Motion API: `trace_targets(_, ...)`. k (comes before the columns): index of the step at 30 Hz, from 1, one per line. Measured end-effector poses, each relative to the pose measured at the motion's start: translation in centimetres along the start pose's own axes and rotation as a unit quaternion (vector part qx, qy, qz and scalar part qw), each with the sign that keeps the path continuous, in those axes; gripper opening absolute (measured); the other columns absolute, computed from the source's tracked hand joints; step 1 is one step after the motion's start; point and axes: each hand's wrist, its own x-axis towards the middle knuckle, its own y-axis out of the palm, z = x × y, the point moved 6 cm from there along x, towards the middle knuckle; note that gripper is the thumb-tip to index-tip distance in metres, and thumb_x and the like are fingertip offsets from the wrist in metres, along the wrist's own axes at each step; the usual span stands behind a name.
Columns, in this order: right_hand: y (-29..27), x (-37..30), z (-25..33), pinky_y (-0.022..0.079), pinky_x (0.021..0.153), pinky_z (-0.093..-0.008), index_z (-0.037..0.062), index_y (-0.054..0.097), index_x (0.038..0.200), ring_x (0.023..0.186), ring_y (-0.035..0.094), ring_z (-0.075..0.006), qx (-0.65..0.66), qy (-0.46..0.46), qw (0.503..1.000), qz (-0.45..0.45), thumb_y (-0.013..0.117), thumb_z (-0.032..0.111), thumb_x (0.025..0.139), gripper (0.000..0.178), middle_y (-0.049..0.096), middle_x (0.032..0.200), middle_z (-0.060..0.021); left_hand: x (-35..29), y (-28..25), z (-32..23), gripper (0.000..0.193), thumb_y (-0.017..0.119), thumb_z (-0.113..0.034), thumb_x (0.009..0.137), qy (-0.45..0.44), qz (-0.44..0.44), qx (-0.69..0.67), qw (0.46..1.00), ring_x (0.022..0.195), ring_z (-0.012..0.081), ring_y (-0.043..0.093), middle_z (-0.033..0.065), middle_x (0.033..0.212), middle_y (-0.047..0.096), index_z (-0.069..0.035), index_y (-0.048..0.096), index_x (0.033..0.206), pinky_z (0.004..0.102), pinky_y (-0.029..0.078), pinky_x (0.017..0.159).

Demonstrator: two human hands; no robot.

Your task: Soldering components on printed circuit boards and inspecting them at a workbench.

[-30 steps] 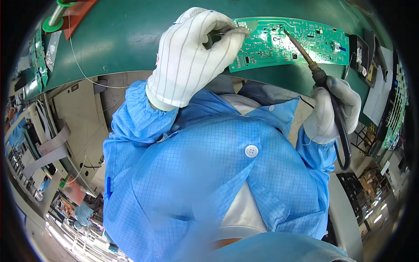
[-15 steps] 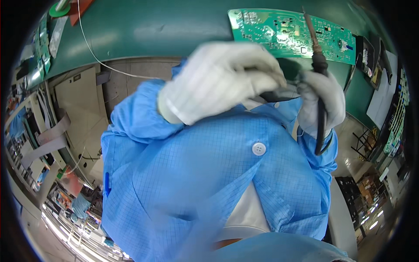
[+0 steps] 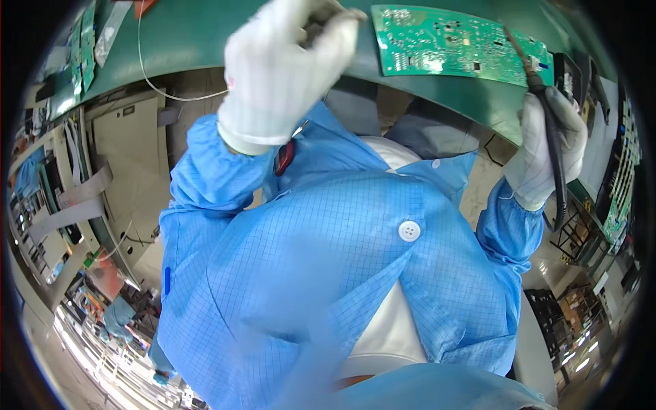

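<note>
A green workbench mat [image 3: 178,41] curves across the top of a factory floor lined with racks, carrying a green circuit board [image 3: 451,44]. The gloved right hand [image 3: 547,147] grips a soldering iron [image 3: 547,123], its tip on the board's right end. The gloved left hand [image 3: 283,68], curled around something unclear, has lifted from chest level half a second ago to the mat's edge.

White knit gloves on left hand [image 3: 283,68] and right hand [image 3: 543,154], blue grid-pattern smock, elastic cuffs, white button at centre
</note>
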Motion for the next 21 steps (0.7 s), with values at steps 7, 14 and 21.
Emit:
trace_targets(7, 2.3, 0.5, 1.0, 0.053, 0.074, -0.0265, 0.0005, 0.064, 0.095, 0.079, 0.065, -0.0137, 0.002, -0.029, 0.998, 0.053, 0.074, -0.005, 0.076, 0.022, 0.068, 0.092, -0.0106, 0.6, 5.3, -0.6, 0.020, 0.073, -0.004, 0.066, 0.379, -0.196, -0.074, 0.901, 0.068, 0.0249, 0.063, 0.0080, 0.082, 0.062, -0.007, 0.057, 0.078, 0.0330, 0.051, 0.058)
trace_targets(14, 3.7, 1.5, 0.2, 0.054, 0.070, -0.0281, 0.0015, 0.065, 0.092, 0.076, 0.066, -0.0167, -0.024, -0.032, 0.995, 0.095, 0.074, -0.004, 0.071, 0.023, 0.068, 0.089, -0.0111, 2.5, 5.3, -3.4, 0.020, 0.071, -0.005, 0.066, 0.265, 0.068, 0.109, 0.956, 0.067, 0.0231, 0.062, 0.0076, 0.081, 0.061, -0.008, 0.056, 0.078, 0.0317, 0.051, 0.060)
trace_targets(21, 4.0, 1.9, 0.4, 0.052, 0.075, -0.0315, -0.0014, 0.063, 0.093, 0.076, 0.065, -0.0200, -0.049, -0.034, 0.992, 0.113, 0.067, -0.007, 0.074, 0.021, 0.067, 0.087, -0.0156, 1.2, 7.4, -0.6, 0.016, 0.073, -0.015, 0.066, 0.274, -0.037, 0.068, 0.959, 0.064, 0.0175, 0.060, 0.0033, 0.076, 0.059, -0.011, 0.061, 0.077, 0.0287, 0.051, 0.060)
